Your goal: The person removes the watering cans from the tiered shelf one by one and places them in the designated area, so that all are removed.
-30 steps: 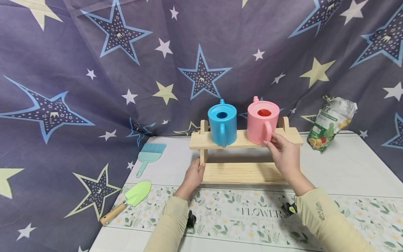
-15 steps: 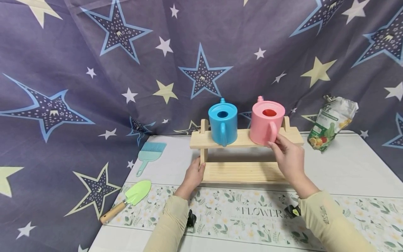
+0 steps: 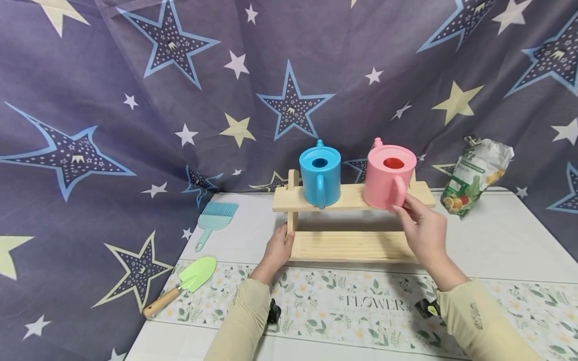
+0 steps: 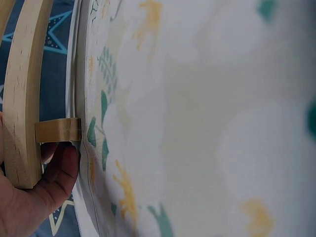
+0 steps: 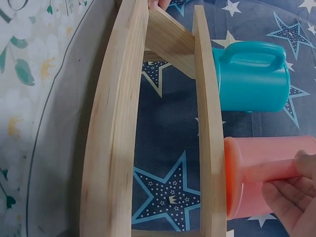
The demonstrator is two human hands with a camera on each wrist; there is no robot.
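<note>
A two-tier wooden shelf point(image 3: 347, 246) stands on the table, and my left hand point(image 3: 277, 249) grips its left end by the lower board. In the left wrist view, curled fingers point(image 4: 61, 170) reach under the board's corner beside a small brown foot point(image 4: 58, 130). On the upper board point(image 3: 353, 198) are two toy watering cans with their spouts toward the backdrop. The blue watering can point(image 3: 311, 183) stands upright on the left. My right hand point(image 3: 424, 231) pinches the handle of the pink watering can point(image 3: 383, 183) on the right, which is upright at the board's front edge.
At left lie a teal brush and dustpan point(image 3: 215, 220) and a green trowel point(image 3: 197, 275) with a wooden handle. A bag with fruit pictures point(image 3: 474, 175) stands at the back right. A flowered runner point(image 3: 334, 321) crosses the table's front. The starry backdrop point(image 3: 149, 110) hangs close behind.
My right hand has shifted the pink watering can to the right along the upper board, widening its distance from the blue one. My left hand keeps its hold on the shelf.
</note>
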